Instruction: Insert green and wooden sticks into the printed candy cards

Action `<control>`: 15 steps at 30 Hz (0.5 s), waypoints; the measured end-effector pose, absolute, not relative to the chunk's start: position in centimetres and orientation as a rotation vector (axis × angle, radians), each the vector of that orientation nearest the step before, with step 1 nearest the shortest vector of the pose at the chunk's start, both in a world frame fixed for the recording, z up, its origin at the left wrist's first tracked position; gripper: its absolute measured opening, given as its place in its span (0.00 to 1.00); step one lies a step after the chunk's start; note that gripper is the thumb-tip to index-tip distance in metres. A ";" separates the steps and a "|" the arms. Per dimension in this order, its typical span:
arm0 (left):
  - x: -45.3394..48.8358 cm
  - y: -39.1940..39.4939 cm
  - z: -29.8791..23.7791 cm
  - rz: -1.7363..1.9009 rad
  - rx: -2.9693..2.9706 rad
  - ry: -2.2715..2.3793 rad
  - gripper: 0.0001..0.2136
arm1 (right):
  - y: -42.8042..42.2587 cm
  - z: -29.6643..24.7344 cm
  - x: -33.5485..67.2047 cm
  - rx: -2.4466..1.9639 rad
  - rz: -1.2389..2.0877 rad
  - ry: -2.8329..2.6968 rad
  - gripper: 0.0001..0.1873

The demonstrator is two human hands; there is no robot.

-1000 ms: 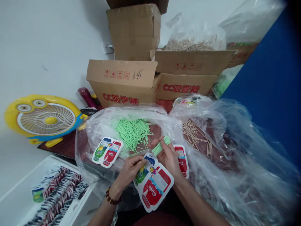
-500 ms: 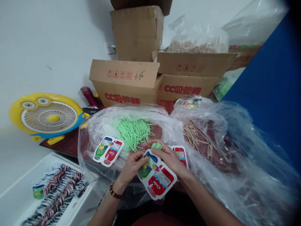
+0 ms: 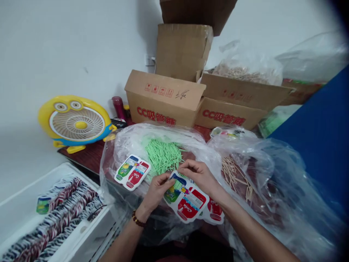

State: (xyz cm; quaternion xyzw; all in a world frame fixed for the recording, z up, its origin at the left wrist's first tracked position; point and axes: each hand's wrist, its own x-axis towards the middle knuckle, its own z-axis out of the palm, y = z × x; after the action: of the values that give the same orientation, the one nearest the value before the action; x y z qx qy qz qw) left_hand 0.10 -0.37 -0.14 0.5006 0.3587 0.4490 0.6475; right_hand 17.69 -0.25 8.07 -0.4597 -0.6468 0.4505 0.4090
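Note:
My left hand point(image 3: 158, 189) pinches the upper left edge of a printed candy packet point(image 3: 192, 203), shaped like two bottles, one green and one red marked Cola. Green candy sticks point(image 3: 178, 185) show in the window of its green half. The fingers of my right hand point(image 3: 200, 176) are closed together at the packet's top edge; what lies between the fingertips is partly hidden. Beneath the held packet, another packet point(image 3: 215, 211) peeks out on the right. A third packet point(image 3: 132, 172) lies to the left. Behind my hands is a heap of loose green sticks point(image 3: 165, 154) on clear plastic.
Brown sticks point(image 3: 236, 174) lie on plastic sheeting point(image 3: 294, 189) at the right. A white bin point(image 3: 89, 222) with rows of packets stands at lower left. A yellow fan point(image 3: 79, 123) is at the table's left; cardboard boxes point(image 3: 163, 98) line the back.
The bunch of green sticks held in my right hand now shows inside the packet's green half. My right fingers have moved to the packet's top edge. The camera view has shifted.

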 end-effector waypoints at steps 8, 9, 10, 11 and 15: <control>-0.2 0.8 0.8 1.183 1.133 0.822 0.12 | 1.5 11.2 16.4 -1.124 0.769 -1.941 0.09; -0.3 0.8 0.9 1.191 1.138 0.834 0.13 | 1.6 11.4 16.3 -1.123 0.747 -1.950 0.09; -0.4 0.9 0.9 1.199 1.137 0.847 0.13 | 1.6 11.7 16.2 -1.121 0.737 -1.935 0.09; -0.4 1.0 0.9 1.209 1.130 0.856 0.13 | 1.6 11.9 16.1 -1.120 0.741 -1.904 0.10; -0.7 1.0 0.4 1.242 1.051 0.844 0.13 | 2.1 12.2 16.5 -1.090 0.759 -1.688 0.09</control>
State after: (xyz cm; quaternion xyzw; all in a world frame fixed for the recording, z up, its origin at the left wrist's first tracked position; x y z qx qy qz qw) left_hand -0.70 0.97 0.37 0.4550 0.3653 0.5377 0.6086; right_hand 16.49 2.08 12.18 -0.4462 -0.6907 0.3108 0.4766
